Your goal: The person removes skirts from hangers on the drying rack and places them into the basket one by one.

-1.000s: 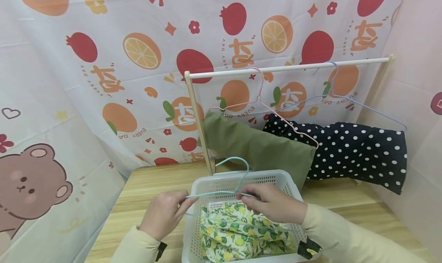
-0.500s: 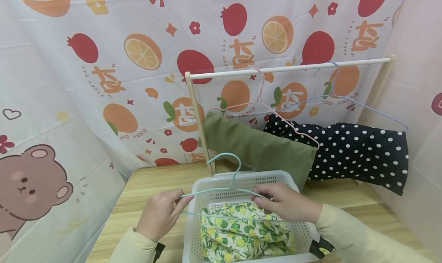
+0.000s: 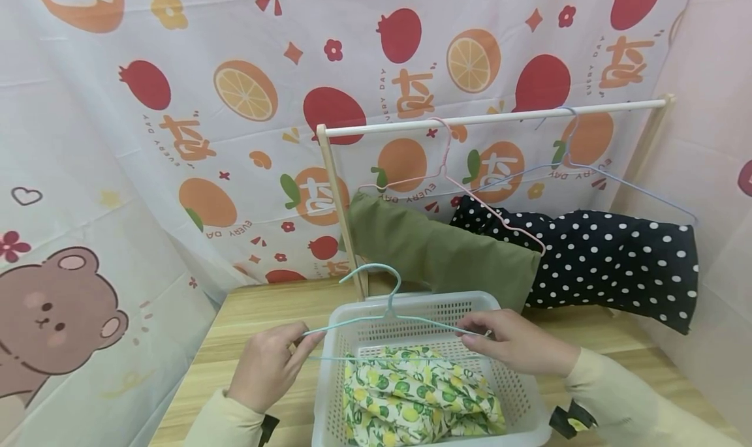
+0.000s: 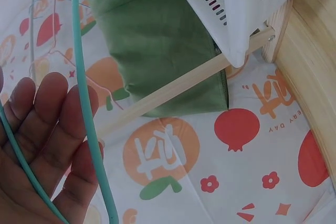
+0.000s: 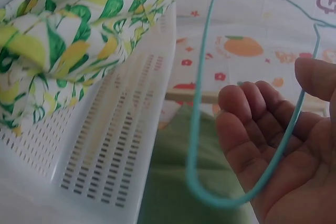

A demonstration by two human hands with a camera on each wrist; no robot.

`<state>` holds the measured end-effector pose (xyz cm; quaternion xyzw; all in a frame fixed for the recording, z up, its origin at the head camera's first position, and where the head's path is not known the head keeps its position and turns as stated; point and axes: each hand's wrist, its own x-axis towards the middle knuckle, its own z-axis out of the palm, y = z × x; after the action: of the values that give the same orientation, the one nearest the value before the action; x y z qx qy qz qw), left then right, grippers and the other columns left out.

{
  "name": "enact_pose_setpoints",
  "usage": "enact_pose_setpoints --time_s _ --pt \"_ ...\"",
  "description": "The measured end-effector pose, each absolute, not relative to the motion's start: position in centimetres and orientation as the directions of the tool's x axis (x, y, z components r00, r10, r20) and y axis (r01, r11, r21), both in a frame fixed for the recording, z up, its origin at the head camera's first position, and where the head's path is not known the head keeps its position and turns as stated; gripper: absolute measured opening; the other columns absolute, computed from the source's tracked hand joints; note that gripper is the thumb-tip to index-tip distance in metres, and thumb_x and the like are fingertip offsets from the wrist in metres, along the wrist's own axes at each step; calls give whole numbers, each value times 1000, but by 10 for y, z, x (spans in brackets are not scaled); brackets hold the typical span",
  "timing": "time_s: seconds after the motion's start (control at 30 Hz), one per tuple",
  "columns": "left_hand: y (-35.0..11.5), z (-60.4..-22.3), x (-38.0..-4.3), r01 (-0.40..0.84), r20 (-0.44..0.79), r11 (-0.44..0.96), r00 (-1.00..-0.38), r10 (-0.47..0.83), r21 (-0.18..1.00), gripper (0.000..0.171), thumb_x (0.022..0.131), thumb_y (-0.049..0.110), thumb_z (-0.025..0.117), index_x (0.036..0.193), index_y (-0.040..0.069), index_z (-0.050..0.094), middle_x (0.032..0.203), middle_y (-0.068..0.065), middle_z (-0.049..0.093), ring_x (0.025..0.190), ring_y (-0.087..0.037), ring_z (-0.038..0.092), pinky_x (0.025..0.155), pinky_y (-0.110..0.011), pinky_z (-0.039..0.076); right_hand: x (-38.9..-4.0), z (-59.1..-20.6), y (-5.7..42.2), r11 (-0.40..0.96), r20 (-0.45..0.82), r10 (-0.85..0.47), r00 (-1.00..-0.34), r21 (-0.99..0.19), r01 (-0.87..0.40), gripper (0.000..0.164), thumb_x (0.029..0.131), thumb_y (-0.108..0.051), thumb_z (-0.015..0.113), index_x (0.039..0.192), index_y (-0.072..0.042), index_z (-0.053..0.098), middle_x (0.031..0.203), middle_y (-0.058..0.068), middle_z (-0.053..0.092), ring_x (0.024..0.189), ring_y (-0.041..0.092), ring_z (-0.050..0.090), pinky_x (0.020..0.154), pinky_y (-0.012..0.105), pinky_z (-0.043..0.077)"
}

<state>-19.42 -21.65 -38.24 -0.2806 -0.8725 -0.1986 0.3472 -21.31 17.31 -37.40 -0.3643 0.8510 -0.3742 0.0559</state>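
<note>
Gripping one arm each, the left hand (image 3: 266,363) and right hand (image 3: 517,344) hold the mint hanger (image 3: 390,312) over the basket (image 3: 517,395), near the desk (image 3: 258,310)'s back edge. Olive cloth (image 3: 446,245) and polka-dot cloth (image 3: 623,271): hung. Lemon-print cloth (image 3: 411,395) in the basket: apparently left to hang.

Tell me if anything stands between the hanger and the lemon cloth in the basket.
Nothing visible does. The hanger, held by the left hand and right hand, has its lower bar across the far part of the lemon cloth in the head view. The basket is open on top.
</note>
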Motion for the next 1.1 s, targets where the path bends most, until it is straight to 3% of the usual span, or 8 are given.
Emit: enact_pose_setpoints --time_s 0.23,0.33,0.47,0.6,0.7,0.83,1.0,1.1 --pt "-218 -383 -194 636 728 748 -602 329 189 24 82 19 68 65 25 53 53 17 33 42 6 25 39 -11 25 -215 -377 188 484 181 -656 -733 -644 -593 21 94 -32 49 109 -21 59 98 -14 61 87 7 56 74 27 47" --pt "-218 -382 -193 635 728 746 -606 321 200 24 82 18 68 65 25 53 54 18 34 43 6 23 38 -11 23 -216 -379 194 474 150 -686 -712 -651 -593 20 95 -32 48 110 -23 58 103 -11 61 93 8 57 78 31 49" --pt "-217 -381 -193 633 726 745 -611 314 210 24 82 17 68 65 24 53 54 18 34 43 6 22 38 -10 21 -216 -380 200 476 73 -712 -698 -681 -557 28 96 -33 45 115 -16 58 112 -5 61 94 8 59 80 33 49" --pt "-216 -380 -193 642 733 737 -603 315 211 23 82 16 68 65 23 54 54 18 35 43 6 22 37 -10 21 -216 -381 204 474 8 -723 -691 -722 -504 31 97 -31 43 115 -11 59 98 -4 65 74 9 62 68 27 51" --pt "-215 -380 -193 640 731 738 -605 314 213 23 82 16 69 65 23 54 55 18 36 43 6 23 37 -10 22 -217 -382 206 465 0 -737 -676 -726 -507 27 98 -29 41 110 -17 62 76 -10 60 64 7 57 59 26 49" --pt "-215 -381 -192 644 730 733 -607 315 219 23 81 15 69 65 23 54 54 18 35 43 6 23 37 -10 23 -217 -383 206 436 5 -761 -648 -736 -518 26 100 -24 37 105 -24 63 64 -11 48 59 5 49 55 25 47" --pt "-214 -382 -193 650 734 728 -601 317 217 24 81 14 69 65 23 53 54 17 34 43 5 24 38 -11 23 -216 -382 206 382 -20 -770 -638 -815 -436 41 102 -18 26 101 -21 67 86 -4 64 81 9 60 69 28 51" --pt "-214 -382 -194 645 730 734 -604 319 213 24 82 15 68 66 24 53 54 18 34 43 5 24 38 -11 24 -214 -382 206 356 -17 -772 -636 -839 -410 48 103 -16 20 98 -18 68 97 2 66 98 16 59 76 34 50"
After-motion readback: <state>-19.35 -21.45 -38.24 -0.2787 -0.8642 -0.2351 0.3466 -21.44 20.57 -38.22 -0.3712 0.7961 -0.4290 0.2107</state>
